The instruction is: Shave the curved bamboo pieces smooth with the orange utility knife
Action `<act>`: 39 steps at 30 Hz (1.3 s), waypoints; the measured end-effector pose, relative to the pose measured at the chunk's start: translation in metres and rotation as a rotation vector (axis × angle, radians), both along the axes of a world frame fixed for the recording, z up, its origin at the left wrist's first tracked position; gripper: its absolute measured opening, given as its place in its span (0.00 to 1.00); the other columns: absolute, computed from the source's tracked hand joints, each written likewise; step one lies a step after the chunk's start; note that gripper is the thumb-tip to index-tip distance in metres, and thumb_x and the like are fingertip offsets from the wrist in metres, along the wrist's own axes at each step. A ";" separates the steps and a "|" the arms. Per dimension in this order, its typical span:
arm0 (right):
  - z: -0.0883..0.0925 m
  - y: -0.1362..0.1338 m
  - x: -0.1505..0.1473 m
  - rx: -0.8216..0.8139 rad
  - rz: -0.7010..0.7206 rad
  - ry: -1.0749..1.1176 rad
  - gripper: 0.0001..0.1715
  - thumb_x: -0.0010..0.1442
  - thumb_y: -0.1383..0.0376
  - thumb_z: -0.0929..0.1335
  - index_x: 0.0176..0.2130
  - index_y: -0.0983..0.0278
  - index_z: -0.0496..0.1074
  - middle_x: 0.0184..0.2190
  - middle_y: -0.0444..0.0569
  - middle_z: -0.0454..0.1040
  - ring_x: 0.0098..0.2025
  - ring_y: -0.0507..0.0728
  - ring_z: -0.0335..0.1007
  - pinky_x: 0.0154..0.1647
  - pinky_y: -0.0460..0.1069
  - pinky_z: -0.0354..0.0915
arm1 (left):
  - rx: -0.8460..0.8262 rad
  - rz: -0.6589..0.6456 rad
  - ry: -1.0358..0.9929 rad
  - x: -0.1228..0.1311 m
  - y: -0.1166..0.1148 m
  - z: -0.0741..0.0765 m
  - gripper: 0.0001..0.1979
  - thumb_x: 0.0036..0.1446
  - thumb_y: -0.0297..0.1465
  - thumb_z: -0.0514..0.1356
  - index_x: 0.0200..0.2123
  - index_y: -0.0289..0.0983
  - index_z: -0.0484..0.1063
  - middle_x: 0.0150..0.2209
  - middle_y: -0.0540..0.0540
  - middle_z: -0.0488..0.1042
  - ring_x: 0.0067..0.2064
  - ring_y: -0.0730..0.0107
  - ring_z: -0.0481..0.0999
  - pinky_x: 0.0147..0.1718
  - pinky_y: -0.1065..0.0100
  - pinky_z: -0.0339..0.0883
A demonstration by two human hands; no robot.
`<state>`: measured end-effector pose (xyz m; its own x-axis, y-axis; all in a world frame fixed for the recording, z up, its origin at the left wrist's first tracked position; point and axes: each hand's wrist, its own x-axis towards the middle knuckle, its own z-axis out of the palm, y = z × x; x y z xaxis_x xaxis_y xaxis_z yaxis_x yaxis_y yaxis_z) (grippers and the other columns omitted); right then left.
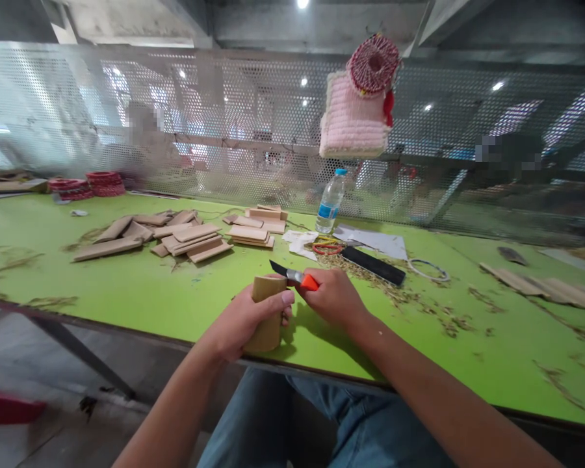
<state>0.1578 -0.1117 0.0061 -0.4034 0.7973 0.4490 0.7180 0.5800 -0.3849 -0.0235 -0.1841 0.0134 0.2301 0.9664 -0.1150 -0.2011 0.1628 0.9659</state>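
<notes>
My left hand (pixel 244 320) grips a curved tan piece (pixel 268 331), which looks like bamboo or wood, upright at the table's front edge. Its thumb lies across the face of the piece. In my right hand (pixel 335 298) is a utility knife (pixel 296 278) with an orange handle and a dark blade pointing left. The blade is close to the top edge of the piece; whether it touches cannot be made out. Similar flat and curved pieces (pixel 197 239) lie in loose piles behind my left hand.
On the green table (pixel 185 299) are a water bottle (pixel 328 203), a black flat phone-like object (pixel 373 265), a white ring (pixel 428 270) and scattered shavings (pixel 400 294). Red coils (pixel 104 184) stand at the back left. A perforated metal screen (pixel 244 130) with a pink cushion (pixel 355 117) rises behind.
</notes>
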 end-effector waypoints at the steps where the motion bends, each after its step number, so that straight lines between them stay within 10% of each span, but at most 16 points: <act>1: 0.000 0.000 0.001 -0.006 -0.007 0.013 0.15 0.54 0.62 0.65 0.18 0.62 0.62 0.15 0.40 0.58 0.21 0.50 0.47 0.26 0.48 0.43 | 0.011 -0.017 -0.001 0.000 0.000 0.001 0.20 0.50 0.44 0.70 0.39 0.36 0.73 0.33 0.44 0.77 0.31 0.69 0.75 0.29 0.71 0.67; 39: -0.002 -0.007 0.001 0.177 0.032 -0.260 0.13 0.55 0.62 0.64 0.27 0.63 0.76 0.22 0.50 0.77 0.23 0.53 0.62 0.27 0.50 0.43 | 0.200 0.043 0.209 -0.003 0.001 -0.001 0.20 0.54 0.43 0.68 0.40 0.32 0.76 0.28 0.45 0.78 0.28 0.68 0.74 0.27 0.71 0.68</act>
<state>0.1592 -0.1192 0.0040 -0.5464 0.7009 0.4585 0.7593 0.6456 -0.0820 -0.0268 -0.1831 0.0125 0.1800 0.9829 0.0385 0.0026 -0.0396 0.9992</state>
